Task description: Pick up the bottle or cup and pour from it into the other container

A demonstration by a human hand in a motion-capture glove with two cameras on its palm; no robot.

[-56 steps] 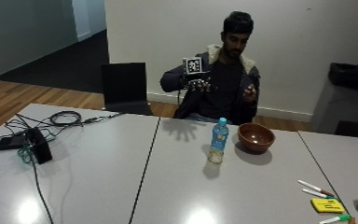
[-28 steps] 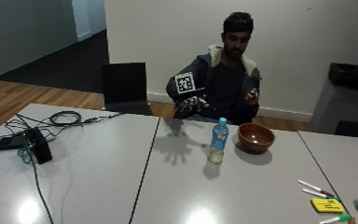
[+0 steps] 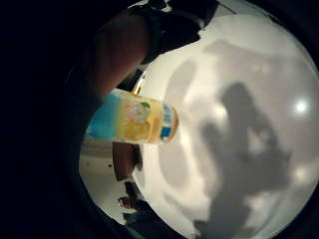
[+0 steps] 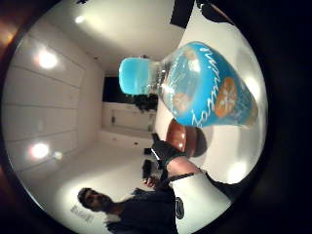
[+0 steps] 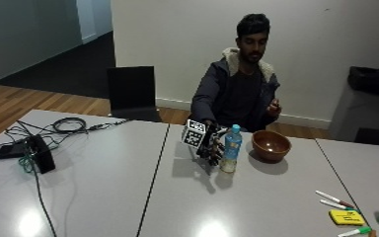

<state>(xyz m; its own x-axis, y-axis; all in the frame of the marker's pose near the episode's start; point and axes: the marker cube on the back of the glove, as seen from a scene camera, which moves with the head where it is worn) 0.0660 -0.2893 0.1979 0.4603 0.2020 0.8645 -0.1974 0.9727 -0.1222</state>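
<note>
A clear bottle [image 5: 231, 148] with a blue cap and a blue and yellow label stands upright on the grey table [image 5: 242, 207]. A brown bowl [image 5: 271, 145] sits just beside it, on the side away from my hand. My gloved right hand [image 5: 210, 148] is low over the table right next to the bottle, fingers spread toward it and not closed round it. Whether they touch it I cannot tell. The bottle [image 4: 204, 90] fills much of the thumb side palm view, with the bowl [image 4: 183, 139] behind it. The little finger side view shows the bottle's label [image 3: 139, 122]. The person's bare hand is raised at the chest.
Markers [image 5: 334, 197] and a yellow pad [image 5: 346, 217] lie near the table's front right. A black device with cables [image 5: 38, 153] sits at the left. A black chair [image 5: 133, 94] stands behind the table. A seam runs between the table halves left of my hand.
My right hand has come down from chest height to the table and now sits right beside the bottle. Bottle and bowl have not moved.
</note>
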